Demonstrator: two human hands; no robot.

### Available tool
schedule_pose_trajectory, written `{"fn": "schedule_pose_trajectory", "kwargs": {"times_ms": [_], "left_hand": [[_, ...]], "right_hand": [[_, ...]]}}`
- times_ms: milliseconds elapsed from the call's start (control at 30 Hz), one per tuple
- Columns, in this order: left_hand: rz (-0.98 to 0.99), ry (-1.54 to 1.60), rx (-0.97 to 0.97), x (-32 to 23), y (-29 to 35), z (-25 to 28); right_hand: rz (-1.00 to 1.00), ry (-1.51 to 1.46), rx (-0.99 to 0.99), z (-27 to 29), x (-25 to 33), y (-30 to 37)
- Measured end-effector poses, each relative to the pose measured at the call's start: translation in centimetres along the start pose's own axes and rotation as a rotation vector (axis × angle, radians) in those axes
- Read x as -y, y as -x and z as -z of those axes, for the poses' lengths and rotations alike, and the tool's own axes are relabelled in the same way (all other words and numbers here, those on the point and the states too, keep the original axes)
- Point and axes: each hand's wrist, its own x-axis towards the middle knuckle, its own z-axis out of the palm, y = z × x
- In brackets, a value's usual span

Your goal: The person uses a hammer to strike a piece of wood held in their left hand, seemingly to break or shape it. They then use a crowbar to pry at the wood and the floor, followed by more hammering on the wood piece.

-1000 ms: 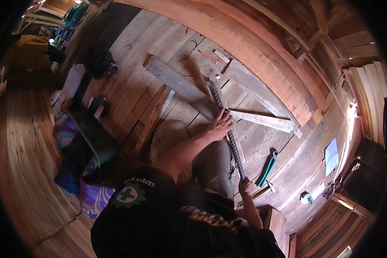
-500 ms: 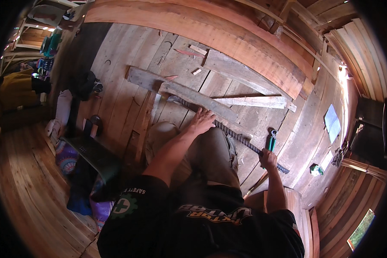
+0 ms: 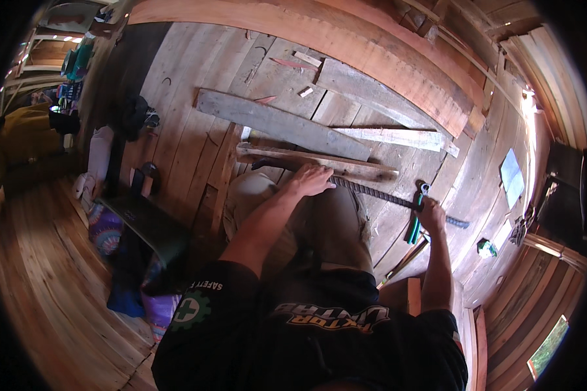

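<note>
Holding a ridged dark bar [image 3: 375, 191] across bent knees [image 3: 336, 225], with the left hand [image 3: 312, 180] curled over it toward one end and the right hand [image 3: 430, 215] wrapped round it near the other, above a green-handled tool [image 3: 413, 229]. At left, near a purple patterned bundle [image 3: 163, 309] with contents hidden. Beyond the bar, hemmed in by a narrow wood strip [image 3: 346, 166], then a grey board [image 3: 280, 124]. At right, open to bare floor planks [image 3: 476, 169]; farthest ahead, bounded by a thick reddish beam [image 3: 372, 55].

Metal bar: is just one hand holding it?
No, the left hand and the right hand are both closed around the metal bar.
</note>
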Motion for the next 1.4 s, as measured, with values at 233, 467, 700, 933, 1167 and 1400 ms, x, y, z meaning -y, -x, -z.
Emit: {"fn": "schedule_pose_trajectory", "kwargs": {"times_ms": [233,467,700,933,1167,1400], "left_hand": [[-0.08,0.219,-0.192,-0.3,-0.6,2.4],[0.048,0.274,-0.27,-2.3,-1.4,4.7],[0.223,0.246,-0.265,1.8,-2.7,1.7],[0.348,0.168,-0.323,2.6,-0.1,2.6],[0.441,0.27,-0.3,2.8,-1.6,7.5],[0.652,1.034,-0.358,2.2,-3.2,11.6]], "right_hand": [[0.198,0.185,-0.177,7.1,1.6,-3.9],[0.261,0.155,-0.418,10.8,1.9,-8.0],[0.204,-0.086,-0.556,8.1,2.9,-5.9],[-0.533,-0.259,-0.413,-6.6,-7.1,5.0],[-1.126,-0.269,-0.004,-23.6,-14.5,21.5],[-1.276,-0.25,0.181,-27.1,-10.6,20.3]]}}
